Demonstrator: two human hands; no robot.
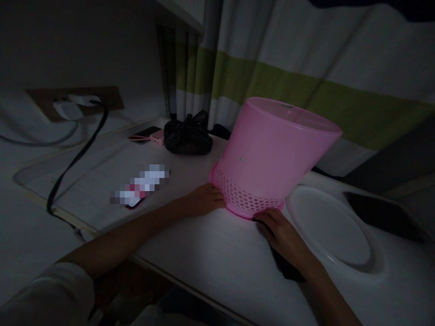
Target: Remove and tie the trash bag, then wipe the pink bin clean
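Note:
A pink plastic basket (272,154) stands on the white table (204,253), with a honeycomb band and a darker pink rim at its lower end. My left hand (204,199) touches the lower left of that rim, its fingers bent against it. At the lower right of the rim is my right hand (277,228), fingers closed on the edge near a thin dark item. Under my right wrist lies a dark flat object (287,265). To the right sits a round white lid (331,226).
A lit phone (142,185) lies left of the basket. Behind it are a black plastic bag (188,136) and a pink power bank (157,136). A black cable (76,158) hangs from the wall socket. A dark flat panel (382,215) is at the right; a curtain (288,77) hangs behind.

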